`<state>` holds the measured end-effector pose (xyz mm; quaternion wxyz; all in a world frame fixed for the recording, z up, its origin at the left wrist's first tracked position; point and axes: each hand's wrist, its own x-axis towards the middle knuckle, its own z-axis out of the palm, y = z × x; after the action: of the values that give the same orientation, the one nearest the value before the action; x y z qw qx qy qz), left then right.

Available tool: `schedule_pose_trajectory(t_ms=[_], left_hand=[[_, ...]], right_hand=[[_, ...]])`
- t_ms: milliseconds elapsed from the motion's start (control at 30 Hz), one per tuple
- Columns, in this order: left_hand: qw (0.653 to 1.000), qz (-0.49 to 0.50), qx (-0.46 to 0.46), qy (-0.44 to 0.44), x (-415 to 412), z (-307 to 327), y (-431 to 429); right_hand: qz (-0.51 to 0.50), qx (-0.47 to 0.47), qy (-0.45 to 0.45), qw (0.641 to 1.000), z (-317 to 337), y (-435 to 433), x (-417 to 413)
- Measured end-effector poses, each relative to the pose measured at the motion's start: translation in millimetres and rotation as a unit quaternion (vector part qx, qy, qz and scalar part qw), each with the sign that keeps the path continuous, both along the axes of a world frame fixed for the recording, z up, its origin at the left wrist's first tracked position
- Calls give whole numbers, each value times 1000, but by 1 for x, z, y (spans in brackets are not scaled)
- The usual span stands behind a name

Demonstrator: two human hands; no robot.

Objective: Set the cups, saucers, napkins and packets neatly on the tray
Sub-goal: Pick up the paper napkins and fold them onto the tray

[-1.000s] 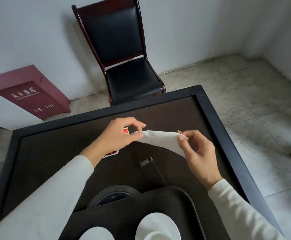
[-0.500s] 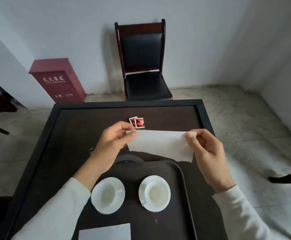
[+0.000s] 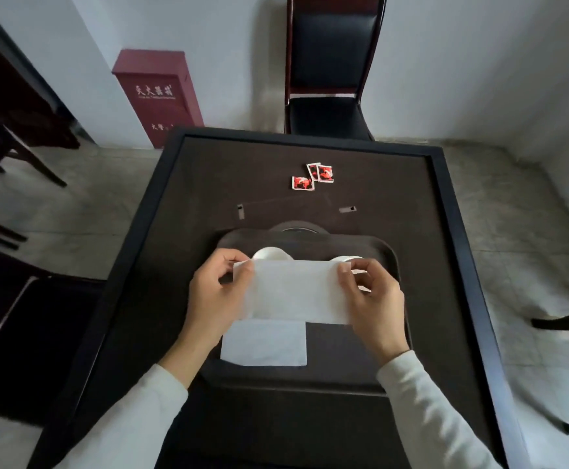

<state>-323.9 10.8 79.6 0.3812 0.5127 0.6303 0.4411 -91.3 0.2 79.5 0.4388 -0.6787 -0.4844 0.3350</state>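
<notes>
Our left hand (image 3: 215,292) and right hand (image 3: 374,299) each pinch one end of a white napkin (image 3: 296,291) between curled thumb and fingers, holding it spread above the tray (image 3: 391,255). A second napkin (image 3: 264,343) lies on the tray. Three packets (image 3: 313,177) lie on the table (image 3: 208,170) beyond it.

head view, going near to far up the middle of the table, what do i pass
flat napkin on the tray → held napkin, pinched by left hand and right hand → white cups → red packets → black chair
</notes>
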Motion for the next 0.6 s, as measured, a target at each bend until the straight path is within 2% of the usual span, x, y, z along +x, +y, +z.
schedule_pose_trajectory(t_ms=[333,600], left_hand=[[996,13,-35,81,-45,-94,-52],[977,-17,-58,203,-50,-151,-54]], right_hand=[[10,-96,-52,994,-88,-40,-55],[10,-155,-85,984,-152,-43,-65]])
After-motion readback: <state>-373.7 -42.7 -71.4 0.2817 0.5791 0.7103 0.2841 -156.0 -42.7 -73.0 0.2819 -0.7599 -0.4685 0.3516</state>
